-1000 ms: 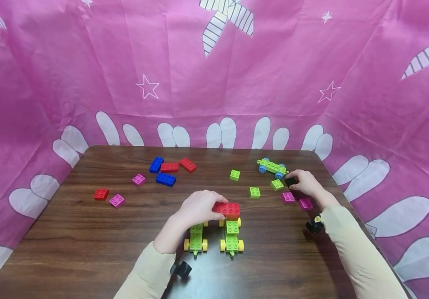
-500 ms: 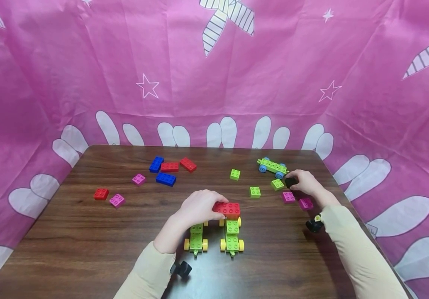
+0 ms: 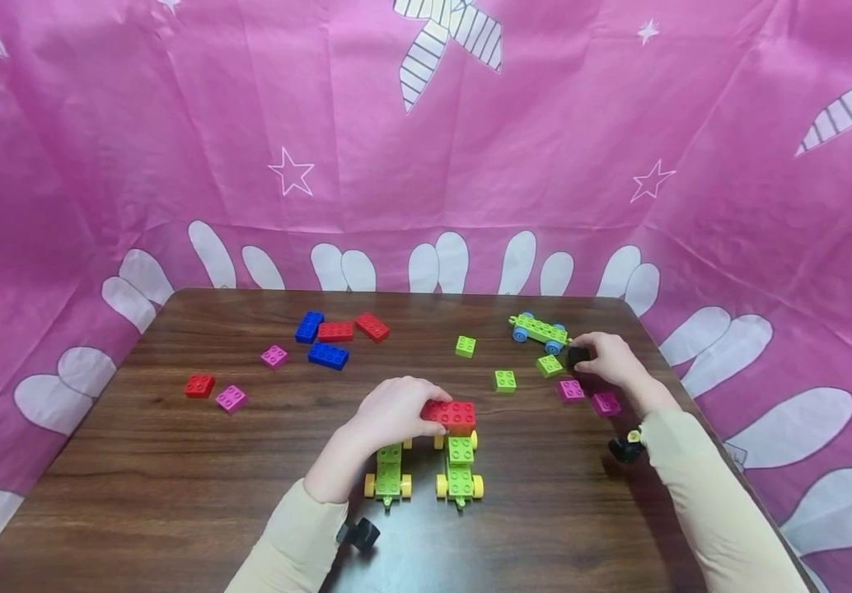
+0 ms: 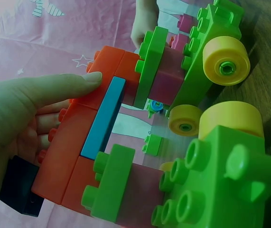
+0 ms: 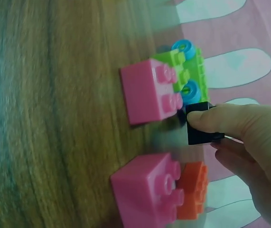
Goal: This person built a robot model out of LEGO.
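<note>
My left hand (image 3: 400,412) grips a red toy brick (image 3: 459,418) on top of a built toy, its thumb on the brick's near side. Two green wheeled bases (image 3: 460,482) with yellow wheels stand side by side beneath. In the left wrist view, red bricks bridge the bases over green bricks (image 4: 116,183) and pink bricks (image 4: 140,197). A blue brick (image 4: 103,118) sits under the red ones, and a black brick (image 4: 22,185) shows by the palm. At the far right, my right hand (image 3: 611,360) pinches another black brick (image 5: 199,124) between thumb and fingers.
Beside the right hand lie pink bricks (image 3: 571,391), green bricks (image 3: 504,380) and a green base with blue wheels (image 3: 539,329). An orange-red brick (image 5: 192,190) shows in the right wrist view. Blue bricks (image 3: 328,356), red bricks (image 3: 335,331) and pink bricks (image 3: 231,399) lie at the left.
The right hand has shifted slightly up and away with the black brick, which looks a little turned. The left hand and the built toy have stayed in place.
</note>
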`<state>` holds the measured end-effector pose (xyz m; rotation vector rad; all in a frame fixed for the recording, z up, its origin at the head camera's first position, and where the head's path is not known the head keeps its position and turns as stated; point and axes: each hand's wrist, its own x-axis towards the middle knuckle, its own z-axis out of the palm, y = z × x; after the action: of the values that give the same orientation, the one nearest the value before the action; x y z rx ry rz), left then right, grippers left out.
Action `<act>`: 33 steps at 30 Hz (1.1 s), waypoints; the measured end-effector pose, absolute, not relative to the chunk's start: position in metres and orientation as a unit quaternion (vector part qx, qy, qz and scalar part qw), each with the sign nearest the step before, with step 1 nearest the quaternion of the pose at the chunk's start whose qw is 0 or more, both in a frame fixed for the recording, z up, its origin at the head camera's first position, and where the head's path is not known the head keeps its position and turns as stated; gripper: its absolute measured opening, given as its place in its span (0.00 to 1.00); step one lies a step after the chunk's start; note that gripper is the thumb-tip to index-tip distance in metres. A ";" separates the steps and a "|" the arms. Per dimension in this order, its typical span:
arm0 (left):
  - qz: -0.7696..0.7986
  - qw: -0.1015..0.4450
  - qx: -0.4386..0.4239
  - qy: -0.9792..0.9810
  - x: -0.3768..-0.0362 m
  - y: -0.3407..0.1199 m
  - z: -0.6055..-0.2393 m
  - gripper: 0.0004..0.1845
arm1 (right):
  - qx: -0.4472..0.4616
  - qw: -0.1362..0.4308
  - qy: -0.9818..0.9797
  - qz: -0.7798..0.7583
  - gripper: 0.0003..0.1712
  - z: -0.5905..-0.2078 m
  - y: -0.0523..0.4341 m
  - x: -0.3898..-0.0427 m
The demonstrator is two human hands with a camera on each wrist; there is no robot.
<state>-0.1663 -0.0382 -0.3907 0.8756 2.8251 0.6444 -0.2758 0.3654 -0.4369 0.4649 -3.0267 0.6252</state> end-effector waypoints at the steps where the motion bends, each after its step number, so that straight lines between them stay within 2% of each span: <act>1: 0.213 0.057 0.290 0.931 -0.166 -0.038 -0.391 0.23 | 0.149 0.016 -0.968 0.204 0.22 -0.435 0.364 -0.275; 7: 0.211 0.056 0.289 0.932 -0.166 -0.039 -0.391 0.23 | 0.148 0.052 -0.960 0.232 0.22 -0.428 0.345 -0.269; 14: 0.211 0.055 0.286 0.933 -0.166 -0.039 -0.390 0.23 | 0.158 0.041 -0.950 0.266 0.21 -0.421 0.317 -0.262; 21: 0.217 0.061 0.279 0.933 -0.166 -0.038 -0.391 0.24 | 0.204 0.052 -0.933 0.293 0.20 -0.413 0.286 -0.253; 33: 0.225 0.071 0.273 0.933 -0.165 -0.038 -0.388 0.24 | 0.254 0.000 -0.908 0.334 0.20 -0.399 0.238 -0.229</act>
<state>-0.1654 -0.0376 -0.3885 0.8221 2.8051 0.6762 -0.2295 0.2384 -0.3994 0.7985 -2.8507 1.0485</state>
